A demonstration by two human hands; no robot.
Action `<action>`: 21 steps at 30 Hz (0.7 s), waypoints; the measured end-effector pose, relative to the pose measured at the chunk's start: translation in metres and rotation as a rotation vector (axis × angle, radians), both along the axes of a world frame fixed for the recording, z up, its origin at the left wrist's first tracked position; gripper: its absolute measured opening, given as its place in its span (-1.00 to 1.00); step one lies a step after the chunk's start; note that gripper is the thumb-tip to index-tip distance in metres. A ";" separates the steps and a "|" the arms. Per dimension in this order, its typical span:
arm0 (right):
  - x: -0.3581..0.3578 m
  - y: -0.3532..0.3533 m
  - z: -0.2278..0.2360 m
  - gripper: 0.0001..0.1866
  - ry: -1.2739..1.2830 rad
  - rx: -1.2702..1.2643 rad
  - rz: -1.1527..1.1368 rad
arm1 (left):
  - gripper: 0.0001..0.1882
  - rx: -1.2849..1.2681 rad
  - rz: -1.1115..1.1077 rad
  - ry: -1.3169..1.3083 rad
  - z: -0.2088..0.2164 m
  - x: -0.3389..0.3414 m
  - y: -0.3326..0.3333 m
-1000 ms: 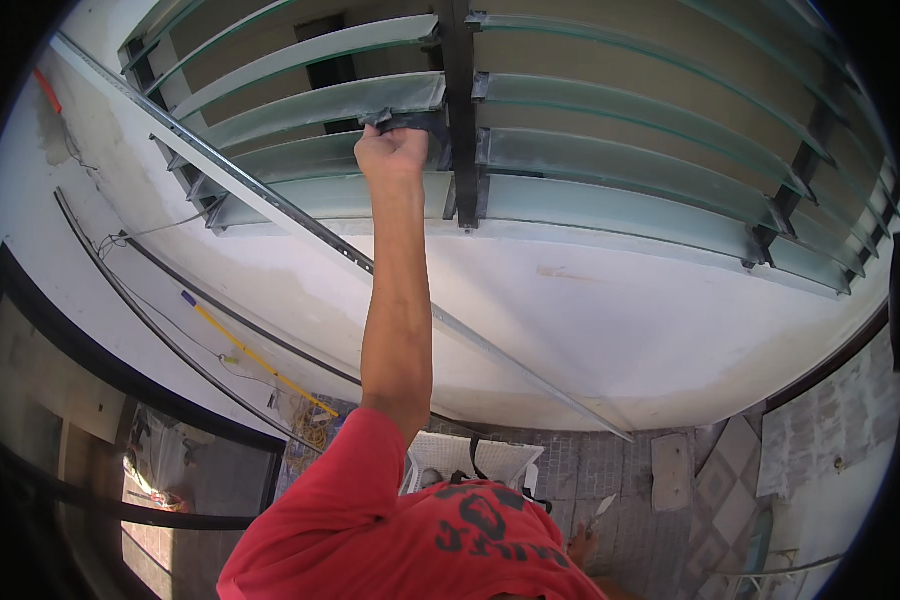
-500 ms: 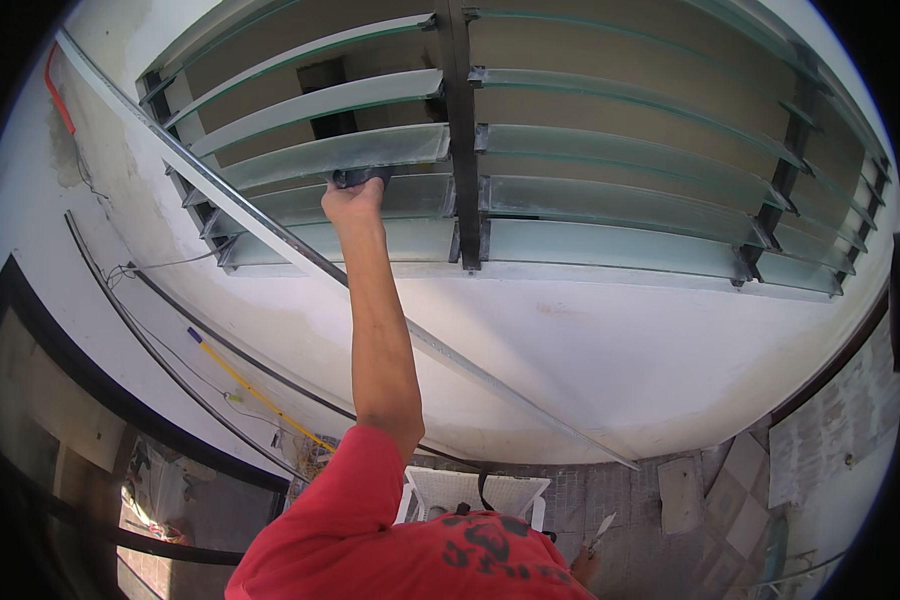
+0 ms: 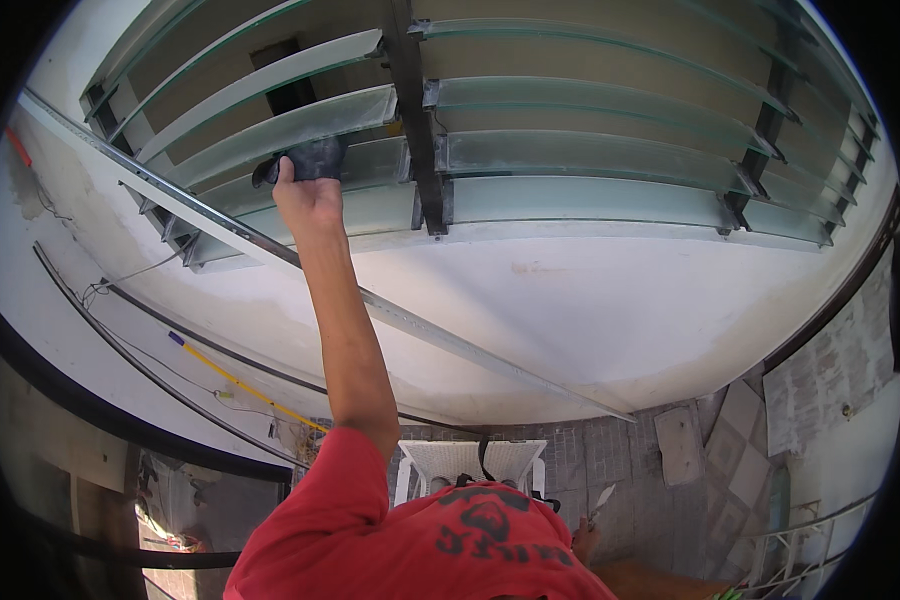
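Here, wiping a glass louvre slat (image 3: 300, 128) with a dark cloth (image 3: 308, 158). Left hand (image 3: 308, 195) raised overhead, fingers curled around the cloth, pressing it against the slat's underside just left of the dark centre post (image 3: 410, 110). Right hand (image 3: 582, 540) hanging low beside the red shirt (image 3: 420, 550), pinching what looks like a small blade; grip too small to judge surely. Best done by keeping the cloth flat, pressing lightly, stroking along the slat's length, and avoiding its thin edge.
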State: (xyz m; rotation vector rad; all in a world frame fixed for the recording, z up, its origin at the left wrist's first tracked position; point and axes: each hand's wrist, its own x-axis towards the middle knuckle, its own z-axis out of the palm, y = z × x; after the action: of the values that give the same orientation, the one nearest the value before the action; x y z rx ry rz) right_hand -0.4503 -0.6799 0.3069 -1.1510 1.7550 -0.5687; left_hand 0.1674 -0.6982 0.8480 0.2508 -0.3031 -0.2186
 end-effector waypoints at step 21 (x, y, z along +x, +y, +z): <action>0.011 -0.027 -0.003 -0.59 -0.039 0.092 0.158 | -0.75 1.485 -0.174 -1.159 -0.194 -0.180 0.051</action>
State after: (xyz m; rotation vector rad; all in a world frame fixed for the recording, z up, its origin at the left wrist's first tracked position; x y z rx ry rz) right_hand -0.4394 -0.7074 0.3040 -1.1938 1.6229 -0.4083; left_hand -0.0124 -0.6473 0.6541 1.8543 -1.2921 -0.4283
